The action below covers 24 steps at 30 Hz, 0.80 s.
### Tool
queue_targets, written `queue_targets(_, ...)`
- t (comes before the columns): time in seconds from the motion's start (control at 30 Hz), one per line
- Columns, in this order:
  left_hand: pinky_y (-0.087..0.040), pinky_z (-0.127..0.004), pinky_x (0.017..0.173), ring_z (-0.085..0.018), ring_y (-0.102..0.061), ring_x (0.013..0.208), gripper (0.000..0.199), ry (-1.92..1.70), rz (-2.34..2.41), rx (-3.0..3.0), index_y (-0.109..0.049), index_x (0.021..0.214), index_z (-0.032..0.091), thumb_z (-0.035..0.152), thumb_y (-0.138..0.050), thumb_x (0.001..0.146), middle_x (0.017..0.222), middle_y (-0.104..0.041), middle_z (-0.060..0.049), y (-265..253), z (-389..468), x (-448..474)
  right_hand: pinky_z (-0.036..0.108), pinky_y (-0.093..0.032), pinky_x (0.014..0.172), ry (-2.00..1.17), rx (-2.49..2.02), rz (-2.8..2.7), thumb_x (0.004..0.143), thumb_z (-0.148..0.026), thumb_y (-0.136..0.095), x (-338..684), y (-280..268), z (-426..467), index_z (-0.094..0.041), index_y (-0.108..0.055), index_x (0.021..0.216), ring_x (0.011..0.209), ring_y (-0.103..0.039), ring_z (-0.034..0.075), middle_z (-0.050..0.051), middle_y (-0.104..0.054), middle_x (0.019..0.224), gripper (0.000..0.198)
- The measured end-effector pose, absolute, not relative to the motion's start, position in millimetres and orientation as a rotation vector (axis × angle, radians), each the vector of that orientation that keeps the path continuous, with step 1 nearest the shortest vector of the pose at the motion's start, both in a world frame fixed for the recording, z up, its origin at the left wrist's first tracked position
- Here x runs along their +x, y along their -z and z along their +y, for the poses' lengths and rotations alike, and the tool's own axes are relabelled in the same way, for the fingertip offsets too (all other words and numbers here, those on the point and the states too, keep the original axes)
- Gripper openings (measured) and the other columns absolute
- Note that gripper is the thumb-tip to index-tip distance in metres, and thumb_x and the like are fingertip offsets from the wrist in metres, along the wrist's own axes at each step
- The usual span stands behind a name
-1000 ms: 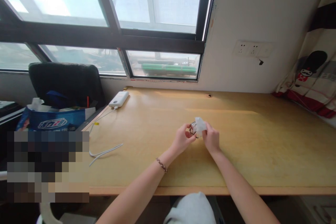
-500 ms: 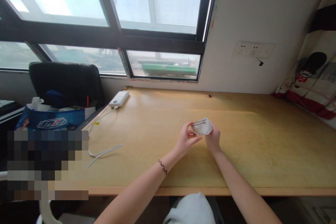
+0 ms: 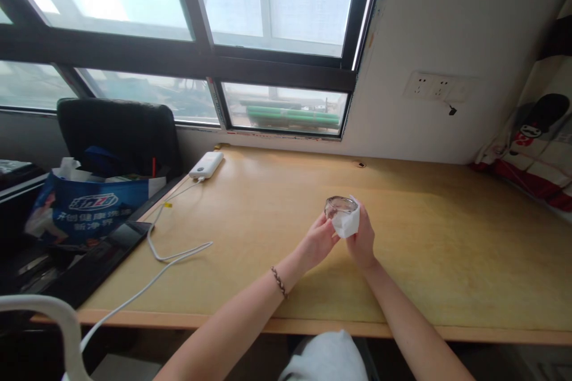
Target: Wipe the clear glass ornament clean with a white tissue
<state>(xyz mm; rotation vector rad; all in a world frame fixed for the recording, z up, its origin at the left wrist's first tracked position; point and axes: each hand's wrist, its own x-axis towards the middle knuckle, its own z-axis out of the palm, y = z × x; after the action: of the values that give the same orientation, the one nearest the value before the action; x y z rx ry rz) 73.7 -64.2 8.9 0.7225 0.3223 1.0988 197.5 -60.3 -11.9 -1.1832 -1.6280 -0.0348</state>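
Above the middle of the table I hold a small clear glass cup, its round rim turned up towards me. My left hand is closed on its left and lower side, thumb near the front. A white tissue covers the right and front of the cup. My right hand presses this tissue against the cup's right side; some of its fingers are hidden behind it. Both hands are just over the wooden table.
A white power bank lies at the table's back left corner, with a white cable looping over the left side. Beyond that edge stand a blue bag and a black chair. A curtain hangs at right.
The cup has tipped so that its rim faces up more, and the tissue now shows on its front. My left fingers have closed in beneath it. The view has shifted slightly.
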Motion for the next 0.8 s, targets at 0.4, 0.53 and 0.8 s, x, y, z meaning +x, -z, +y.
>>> queue_targets(0.4, -0.043, -0.032, 0.080, -0.020, -0.056, 0.091, 0.049, -1.158, 0.303, 0.425, -0.057, 0.093, 0.014, 0.056, -0.040, 0.075, 0.096, -0.062, -0.008, 5.8, -37.0, 52.6, 0.047, -0.031, 0.097, -0.060, -0.891, -2.059, 0.080, -0.017, -0.035, 181.0, 1.7, -70.7, -0.019, -0.034, 0.127, 0.123, -0.028, 0.025, 0.007, -0.036, 0.132, 0.047)
queue_targets(0.53, -0.042, -0.040, 0.081, -0.023, -0.054, 0.098, 0.050, -1.127, 0.359, 0.377, -0.057, 0.091, 0.014, 0.058, -0.039, 0.074, 0.102, -0.060, -0.010, 2.7, -37.2, 49.4, 0.048, -0.032, 0.094, -0.006, -1.022, -1.779, 0.082, -0.019, -0.037, 187.5, 3.9, -68.9, -0.021, -0.051, 0.112, 0.117, -0.036, 0.025, 0.007, -0.048, 0.120, 0.034)
queue_targets(0.8, -0.045, -0.041, 0.078, -0.022, -0.058, 0.089, 0.050, -1.065, 0.409, 0.373, -0.058, 0.091, 0.016, 0.059, -0.039, 0.074, 0.092, -0.063, -0.007, 8.0, -36.3, 49.9, 0.040, -0.045, 0.081, -0.079, -1.020, -1.682, 0.078, -0.020, -0.049, 194.7, 3.5, -66.2, -0.024, -0.062, 0.093, 0.094, -0.053, 0.021, 0.006, -0.061, 0.095, 0.020)
